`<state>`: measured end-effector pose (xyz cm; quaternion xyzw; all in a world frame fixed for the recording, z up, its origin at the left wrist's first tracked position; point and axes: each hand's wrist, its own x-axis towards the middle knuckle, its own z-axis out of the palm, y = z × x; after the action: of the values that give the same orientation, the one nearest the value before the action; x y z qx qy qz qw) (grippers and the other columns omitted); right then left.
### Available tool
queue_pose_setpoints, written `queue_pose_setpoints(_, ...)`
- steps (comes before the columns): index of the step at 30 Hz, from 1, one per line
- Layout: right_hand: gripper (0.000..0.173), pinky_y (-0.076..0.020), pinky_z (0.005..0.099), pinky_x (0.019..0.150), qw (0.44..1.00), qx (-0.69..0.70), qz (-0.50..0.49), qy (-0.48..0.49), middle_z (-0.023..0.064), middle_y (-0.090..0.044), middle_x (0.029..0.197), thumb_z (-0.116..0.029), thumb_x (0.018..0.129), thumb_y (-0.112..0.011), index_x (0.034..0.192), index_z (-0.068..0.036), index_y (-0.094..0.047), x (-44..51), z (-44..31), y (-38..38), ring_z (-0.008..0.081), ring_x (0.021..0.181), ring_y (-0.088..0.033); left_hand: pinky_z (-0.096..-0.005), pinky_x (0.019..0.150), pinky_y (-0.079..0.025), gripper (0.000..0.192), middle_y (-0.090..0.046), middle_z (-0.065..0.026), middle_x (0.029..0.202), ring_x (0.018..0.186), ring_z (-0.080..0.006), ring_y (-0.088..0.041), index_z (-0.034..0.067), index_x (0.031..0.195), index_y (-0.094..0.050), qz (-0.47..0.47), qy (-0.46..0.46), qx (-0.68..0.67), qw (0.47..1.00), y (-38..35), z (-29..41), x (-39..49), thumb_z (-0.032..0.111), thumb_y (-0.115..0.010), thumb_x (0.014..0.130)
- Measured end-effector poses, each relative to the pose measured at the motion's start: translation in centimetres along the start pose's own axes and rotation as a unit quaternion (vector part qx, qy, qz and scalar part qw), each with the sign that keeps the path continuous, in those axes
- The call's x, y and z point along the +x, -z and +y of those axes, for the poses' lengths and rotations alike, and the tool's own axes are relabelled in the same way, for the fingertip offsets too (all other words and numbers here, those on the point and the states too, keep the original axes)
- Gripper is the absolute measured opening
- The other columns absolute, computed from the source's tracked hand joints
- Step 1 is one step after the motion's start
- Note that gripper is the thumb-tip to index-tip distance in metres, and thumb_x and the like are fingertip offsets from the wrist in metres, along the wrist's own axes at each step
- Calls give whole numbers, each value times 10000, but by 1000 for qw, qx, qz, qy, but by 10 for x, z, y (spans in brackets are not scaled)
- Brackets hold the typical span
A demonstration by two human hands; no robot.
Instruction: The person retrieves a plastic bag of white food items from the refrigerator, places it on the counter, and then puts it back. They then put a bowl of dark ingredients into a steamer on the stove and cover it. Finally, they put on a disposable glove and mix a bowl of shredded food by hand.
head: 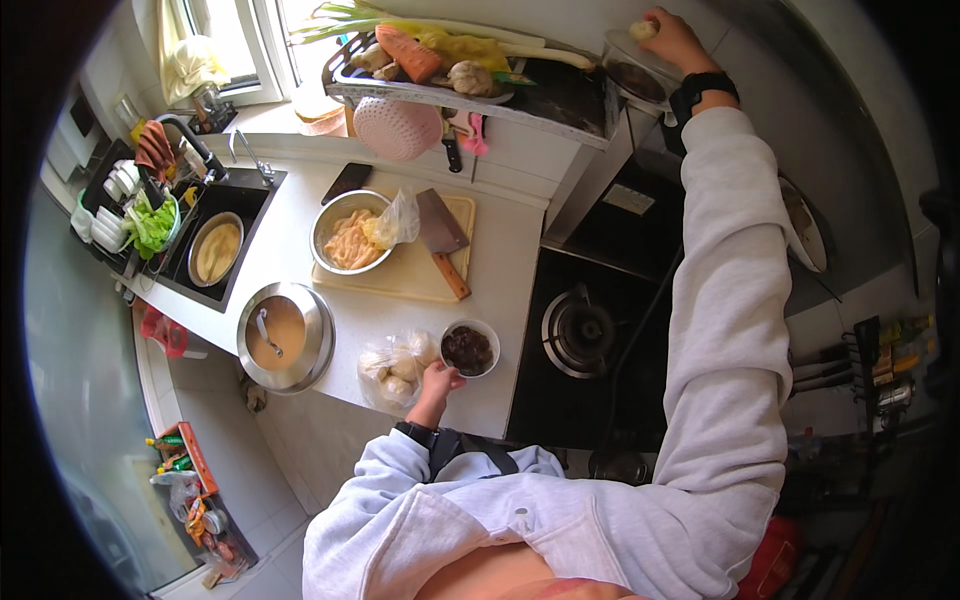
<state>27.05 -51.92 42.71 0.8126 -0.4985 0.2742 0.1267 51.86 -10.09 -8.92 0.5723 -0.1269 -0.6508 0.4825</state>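
Note:
My left hand (437,391) is at the near edge of a small white bowl (495,357) of dark, wet-looking pieces, its thumb and fingers on the rim. Just left of that hand lies a clear plastic bag (367,371) of pale round items. My right hand (677,41) reaches far out to the upper right, past the end of the shelf. Its fingers hold a pale round piece (643,31), perhaps a lid knob, at the top of a clear container (637,79) with dark contents. How the piece joins the container is unclear.
A cleaver (442,225) and a metal bowl of raw sliced meat (351,244) rest on the cutting board (375,283). Left are a lidded steel pot (322,341) and a sink (247,217). The gas burner (581,330) lies right. Vegetables fill the shelf (450,97).

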Motion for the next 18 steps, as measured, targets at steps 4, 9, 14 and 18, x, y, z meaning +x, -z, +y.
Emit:
queue_pose_setpoints(4, 333, -475, 460, 765, 998, -1, 65, 10, 273, -600, 987, -238, 783, -647, 1020, -16, -577, -13, -20, 12, 407, 920, -589, -331, 669, -570, 267, -615, -119, 895, 725, -231, -638, -48, 1086, -526, -7, -1, 7, 1000, 0, -5, 7, -5, -517, 823)
queue_pose_setpoints(9, 353, -504, 385, 762, 936, 349, 34, -12, 149, -619, 1087, -236, 845, -632, 1146, -70, -550, -101, -54, 58, 249, 921, -628, -328, 666, -567, 237, -614, -112, 878, 727, -229, -637, -28, 1030, -545, -26, 41, -15, 999, 2, 7, -8, 149, -599, 882)
queue_pose_setpoints(14, 480, -584, 348, 655, 664, 713, -180, -138, 243, -578, 1155, -296, 955, -403, 1327, 3, -367, -293, -96, 91, 353, 882, -663, -286, 797, -512, 509, -635, -171, 1099, 909, -195, -641, -60, 1246, -495, -55, -160, 362, 917, -26, 80, -80, 252, -651, 876)
queue_pose_setpoints(18, 518, -575, 319, 578, 539, 762, -227, -278, 223, -598, 1126, -368, 952, -417, 1322, -7, -386, -385, -123, 72, 352, 808, -676, -300, 958, -423, 518, -603, -144, 1193, 1103, -174, -559, -9, 1351, -419, -286, -253, 108, 918, -107, 141, -156, 167, -609, 903)
